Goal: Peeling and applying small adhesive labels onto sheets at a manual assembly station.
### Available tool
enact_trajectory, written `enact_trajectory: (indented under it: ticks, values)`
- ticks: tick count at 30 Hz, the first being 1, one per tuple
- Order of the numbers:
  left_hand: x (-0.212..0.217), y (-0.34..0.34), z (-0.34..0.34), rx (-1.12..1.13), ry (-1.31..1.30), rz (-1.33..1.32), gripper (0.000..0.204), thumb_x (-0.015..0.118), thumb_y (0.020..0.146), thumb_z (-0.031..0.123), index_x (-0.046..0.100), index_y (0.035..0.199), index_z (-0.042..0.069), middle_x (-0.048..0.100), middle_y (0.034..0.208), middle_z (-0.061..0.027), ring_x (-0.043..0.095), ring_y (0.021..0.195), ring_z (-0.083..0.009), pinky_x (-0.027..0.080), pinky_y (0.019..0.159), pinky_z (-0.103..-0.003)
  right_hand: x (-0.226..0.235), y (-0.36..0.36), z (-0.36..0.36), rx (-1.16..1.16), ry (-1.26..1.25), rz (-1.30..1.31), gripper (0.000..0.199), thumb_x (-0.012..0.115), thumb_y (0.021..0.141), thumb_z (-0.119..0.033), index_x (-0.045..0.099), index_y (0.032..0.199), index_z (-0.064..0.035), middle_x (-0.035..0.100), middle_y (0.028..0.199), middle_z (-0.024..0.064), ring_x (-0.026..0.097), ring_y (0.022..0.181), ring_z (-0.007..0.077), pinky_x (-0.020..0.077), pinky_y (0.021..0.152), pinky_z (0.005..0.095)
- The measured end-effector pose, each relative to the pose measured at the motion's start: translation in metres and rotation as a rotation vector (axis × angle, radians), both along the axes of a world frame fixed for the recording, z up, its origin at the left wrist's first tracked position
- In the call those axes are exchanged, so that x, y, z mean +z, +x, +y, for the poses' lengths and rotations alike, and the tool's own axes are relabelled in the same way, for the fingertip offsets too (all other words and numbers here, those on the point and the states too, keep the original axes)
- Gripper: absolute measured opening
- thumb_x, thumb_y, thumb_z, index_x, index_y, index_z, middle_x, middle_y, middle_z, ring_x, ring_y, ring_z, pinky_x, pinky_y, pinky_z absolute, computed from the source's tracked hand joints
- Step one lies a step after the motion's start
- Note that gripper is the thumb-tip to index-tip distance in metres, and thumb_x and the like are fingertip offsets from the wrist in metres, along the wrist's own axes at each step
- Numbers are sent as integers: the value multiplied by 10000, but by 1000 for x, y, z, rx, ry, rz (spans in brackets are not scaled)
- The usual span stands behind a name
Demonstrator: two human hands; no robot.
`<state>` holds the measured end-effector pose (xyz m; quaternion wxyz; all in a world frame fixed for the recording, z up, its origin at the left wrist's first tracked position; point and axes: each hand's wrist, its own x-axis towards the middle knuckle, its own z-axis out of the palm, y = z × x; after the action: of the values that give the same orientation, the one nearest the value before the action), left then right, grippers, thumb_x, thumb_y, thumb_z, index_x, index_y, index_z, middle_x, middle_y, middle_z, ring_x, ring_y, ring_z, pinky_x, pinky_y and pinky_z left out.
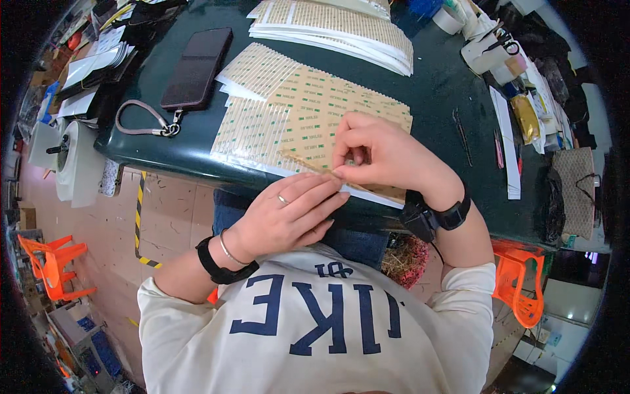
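Note:
A pile of tan adhesive sheets [308,111] with green printing lies fanned out on the dark green table [433,98]. My right hand [384,154] pinches a thin tan backing strip [308,164] at the near edge of the pile, and the strip rises off the sheet toward the left. My left hand [289,213] rests flat at the table's front edge with a ring on one finger. Its fingertips press the white edge of the sheet just under the right hand's pinch. Both wrists wear black bands.
A black phone [197,65] with a grey wrist strap [141,121] lies at the left. Another stack of sheets [341,29] sits at the back. Tape rolls, tweezers [461,134] and small tools crowd the right side. Orange plastic chairs [518,282] stand on the floor.

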<state>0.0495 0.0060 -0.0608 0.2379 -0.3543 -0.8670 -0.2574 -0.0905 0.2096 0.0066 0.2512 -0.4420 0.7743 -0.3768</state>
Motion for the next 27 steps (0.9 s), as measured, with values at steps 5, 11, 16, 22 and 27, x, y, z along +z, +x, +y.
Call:
enact_trajectory:
  ticks: [5,11,16,22,27]
  values:
    - [0,-1,0,-19,-9,-36,503,755,817,156,660,1300,51,588,1357,-117,598,1222,-280,511,1054,-434,1,1,-1,-46,-9,-34,89,756,835,-61,677,841,-22,556,923,6,545,743,85,457,658,222]
    - [-5,1,4,52,27,27,526,794,792,174,678,1302,121,610,1343,-84,618,1170,-286,526,1009,-416,1,1,0,1,8,12,91,752,836,-57,668,840,-21,555,920,11,564,752,82,467,665,220]
    - [-6,4,4,57,49,-13,524,792,790,167,680,1300,126,618,1315,-82,630,1134,-283,535,991,-416,0,-5,4,-50,26,9,93,753,863,-73,675,872,-24,560,934,16,576,804,94,476,708,227]
    - [-3,-3,-4,34,22,20,517,788,787,150,684,1293,125,619,1304,-82,642,1105,-275,548,964,-408,13,-8,18,105,89,38,86,748,896,-96,686,902,-35,562,963,12,577,852,114,473,752,233]
    - [-2,-10,-3,-67,-5,46,504,764,803,109,675,1298,83,612,1305,-91,645,1123,-273,554,963,-389,12,10,20,10,67,13,84,750,895,-98,690,901,-40,555,963,5,568,853,109,463,736,233]
